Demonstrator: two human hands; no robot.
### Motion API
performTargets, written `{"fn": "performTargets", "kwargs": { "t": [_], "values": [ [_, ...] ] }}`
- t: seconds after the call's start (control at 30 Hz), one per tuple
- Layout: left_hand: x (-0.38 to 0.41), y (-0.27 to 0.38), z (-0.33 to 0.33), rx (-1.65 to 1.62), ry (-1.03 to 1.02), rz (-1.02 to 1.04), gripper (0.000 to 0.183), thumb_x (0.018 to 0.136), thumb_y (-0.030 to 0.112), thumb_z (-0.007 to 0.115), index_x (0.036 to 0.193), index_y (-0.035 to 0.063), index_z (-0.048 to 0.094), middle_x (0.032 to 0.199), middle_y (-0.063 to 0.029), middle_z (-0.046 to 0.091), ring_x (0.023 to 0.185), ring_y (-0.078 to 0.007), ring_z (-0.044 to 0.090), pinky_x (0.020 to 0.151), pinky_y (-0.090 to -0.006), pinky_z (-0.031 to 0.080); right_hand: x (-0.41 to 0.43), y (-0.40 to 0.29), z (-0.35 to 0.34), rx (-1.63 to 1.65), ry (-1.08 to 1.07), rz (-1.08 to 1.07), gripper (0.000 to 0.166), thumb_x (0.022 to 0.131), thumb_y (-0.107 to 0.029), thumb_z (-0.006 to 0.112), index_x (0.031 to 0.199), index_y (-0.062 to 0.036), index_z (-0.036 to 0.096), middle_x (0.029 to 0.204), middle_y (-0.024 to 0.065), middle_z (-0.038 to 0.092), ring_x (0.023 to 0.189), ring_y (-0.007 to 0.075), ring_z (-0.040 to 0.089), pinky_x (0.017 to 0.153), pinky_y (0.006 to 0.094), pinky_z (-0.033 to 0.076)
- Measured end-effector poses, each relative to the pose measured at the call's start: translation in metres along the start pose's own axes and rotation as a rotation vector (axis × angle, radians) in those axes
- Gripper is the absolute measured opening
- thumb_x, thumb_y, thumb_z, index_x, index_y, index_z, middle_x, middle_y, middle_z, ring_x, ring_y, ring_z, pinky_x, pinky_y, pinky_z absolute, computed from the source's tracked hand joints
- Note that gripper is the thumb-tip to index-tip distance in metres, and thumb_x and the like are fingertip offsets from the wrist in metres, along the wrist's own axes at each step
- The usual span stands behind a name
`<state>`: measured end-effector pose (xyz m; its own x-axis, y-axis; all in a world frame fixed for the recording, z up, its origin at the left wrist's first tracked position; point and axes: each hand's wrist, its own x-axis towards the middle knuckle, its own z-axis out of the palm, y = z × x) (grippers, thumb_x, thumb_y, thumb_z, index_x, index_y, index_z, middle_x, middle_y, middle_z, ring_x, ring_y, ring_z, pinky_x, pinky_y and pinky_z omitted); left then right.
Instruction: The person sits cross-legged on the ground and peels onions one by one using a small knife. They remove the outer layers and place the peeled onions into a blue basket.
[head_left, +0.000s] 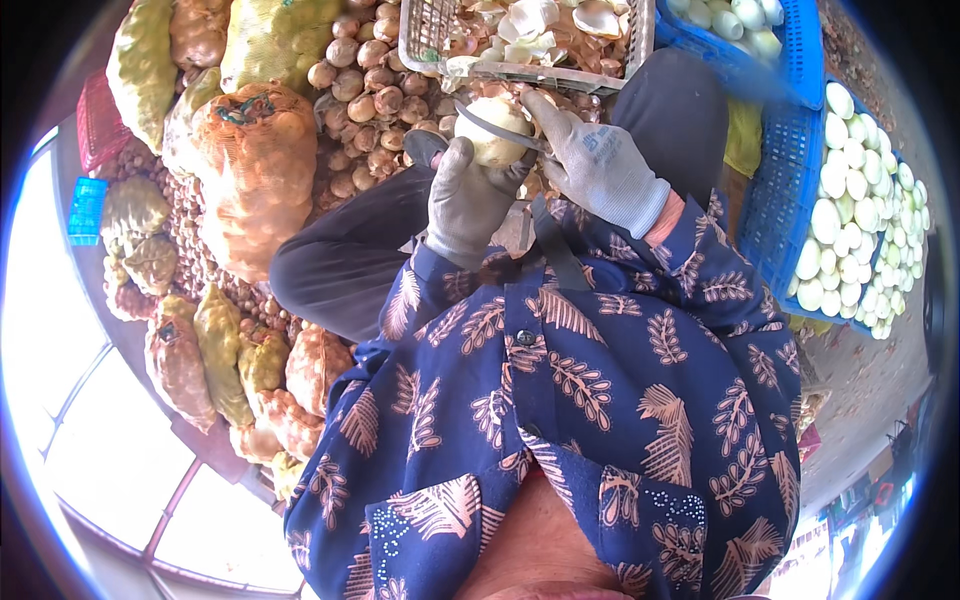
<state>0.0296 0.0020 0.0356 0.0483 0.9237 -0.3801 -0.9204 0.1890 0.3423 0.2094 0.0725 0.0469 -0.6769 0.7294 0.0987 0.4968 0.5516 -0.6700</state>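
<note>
Both hands wear grey work gloves. My left hand (471, 199) holds a large, pale peeled onion (493, 133) from below, with the thumb up along its left side. A knife with a curved blade (487, 124) lies across the face of the onion, its handle end in my right hand (596, 161). The right index finger reaches over the onion's right edge. Most of the knife handle is hidden by the glove. Behind the onion stands a grey plastic crate (525, 73) that holds loose skins and peelings.
Unpeeled onions (371, 97) are heaped at the upper left, beside an orange mesh sack (259, 180) and several other filled sacks. Blue crates (780, 202) of peeled onions (847, 217) stand on the right. My bent legs are on both sides of the work.
</note>
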Motion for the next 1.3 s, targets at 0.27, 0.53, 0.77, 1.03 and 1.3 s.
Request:
{"fn": "performTargets", "kwargs": {
  "t": [0.27, 0.53, 0.77, 1.03, 1.3],
  "values": [
    [0.0, -0.006, -0.006, -0.07, -0.015, 0.002, 0.063, 0.092, 0.038, 0.067, 0.142, 0.0072, 0.044, 0.139, -0.0156, 0.054, 0.125, -0.0329, 0.055, 0.103, -0.0452, 0.05, 0.004, 0.016, 0.005, -0.155, 0.046, -0.095, 0.073, 0.087, -0.015, 0.067, 0.151, -0.0075, 0.034, 0.101, 0.0161, 0.067, 0.076, 0.0297, 0.07, 0.061, 0.0382, 0.055],
    [-0.003, -0.001, 0.004, -0.207, 0.035, -0.059, 0.066, 0.089, 0.04, 0.069, 0.141, 0.0066, 0.047, 0.136, -0.0154, 0.057, 0.123, -0.0354, 0.057, 0.101, -0.0511, 0.049, 0.008, 0.032, 0.007, -0.177, 0.164, -0.246, 0.073, 0.086, -0.006, 0.065, 0.153, -0.0074, 0.034, 0.101, 0.0148, 0.065, 0.082, 0.0298, 0.067, 0.066, 0.0374, 0.055],
    [-0.002, 0.024, 0.014, -0.019, -0.131, 0.084, 0.071, 0.084, 0.044, 0.073, 0.141, 0.0096, 0.049, 0.135, -0.0142, 0.059, 0.124, -0.0355, 0.056, 0.105, -0.0542, 0.045, 0.05, 0.115, 0.005, -0.268, -0.073, 0.194, 0.042, 0.094, -0.022, 0.06, 0.133, -0.0061, 0.054, 0.088, 0.0177, 0.069, 0.068, 0.0328, 0.067, 0.066, 0.0378, 0.056],
    [-0.005, 0.037, 0.002, 0.154, -0.027, 0.088, 0.066, 0.088, 0.037, 0.07, 0.142, 0.0058, 0.046, 0.14, -0.0215, 0.052, 0.128, -0.0416, 0.052, 0.109, -0.0589, 0.041, 0.031, -0.005, -0.047, 0.776, -0.231, 0.495, 0.039, 0.099, -0.024, 0.062, 0.135, -0.0088, 0.059, 0.079, 0.0062, 0.069, 0.054, 0.0083, 0.059, 0.051, 0.0232, 0.05],
    [0.001, 0.037, 0.002, 0.226, 0.091, 0.186, 0.068, 0.096, 0.045, 0.061, 0.146, 0.0047, 0.042, 0.134, -0.0191, 0.054, 0.126, -0.0358, 0.053, 0.106, -0.0581, 0.044, 0.006, -0.021, -0.027, 0.363, -0.152, 0.218, 0.05, 0.095, -0.02, 0.064, 0.144, -0.0124, 0.052, 0.065, 0.008, 0.057, 0.058, 0.0096, 0.057, 0.059, 0.0287, 0.048]
  ]
}}
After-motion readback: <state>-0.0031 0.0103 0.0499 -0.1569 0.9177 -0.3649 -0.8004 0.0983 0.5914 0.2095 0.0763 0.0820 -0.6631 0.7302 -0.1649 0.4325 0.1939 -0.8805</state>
